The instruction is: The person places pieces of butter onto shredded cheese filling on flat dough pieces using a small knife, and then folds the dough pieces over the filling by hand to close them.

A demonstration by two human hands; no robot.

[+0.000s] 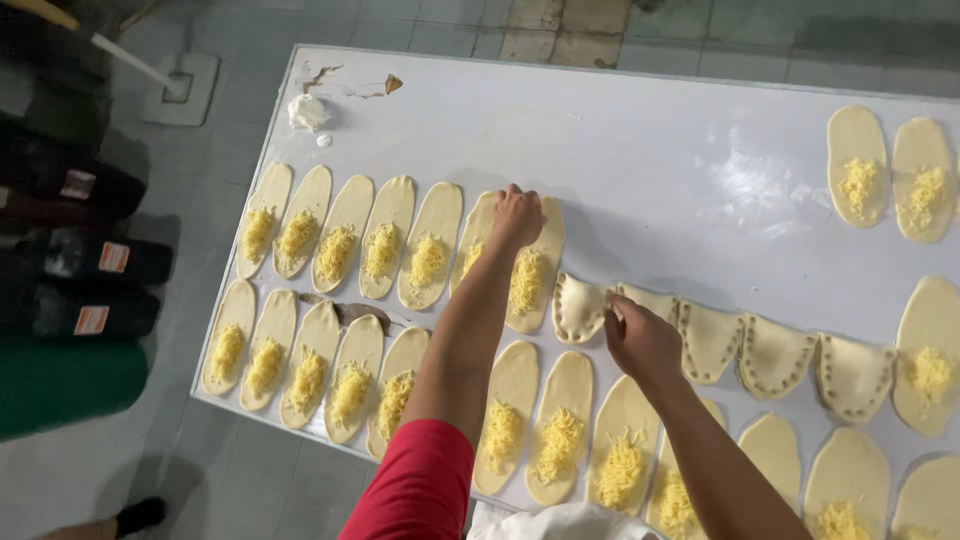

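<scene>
My left hand [517,216] reaches out toward twelve o'clock and rests, fingers curled down, on the far end of an oval of dough [538,270] topped with shredded yellow cheese. It presses or pinches the far edge there; I cannot tell whether it has a real grip. My right hand [640,340] sits at about two o'clock from my body, fingers bent onto the edge of a folded dough pocket [581,306], touching its crimped rim, with another folded pocket [653,300] just under my knuckles.

The folded row [775,358] runs on toward three o'clock, each pocket close against the next. At nine o'clock from my left hand lie two rows of open cheese-topped ovals [345,250], packed side by side with hardly a gap. A nearer row [560,430] lies at six o'clock, right under my forearms, running close to the near edge of the white table [640,150].

Open room lies at twelve to one o'clock: a broad bare stretch of tabletop beyond my hands, up to the far edge. At two o'clock, near the right far corner, two more cheese ovals [888,170] stand apart. At eleven o'clock a small white lump [306,110] sits by the far left corner, where the surface is torn. Past the left edge is tiled floor [210,200].
</scene>
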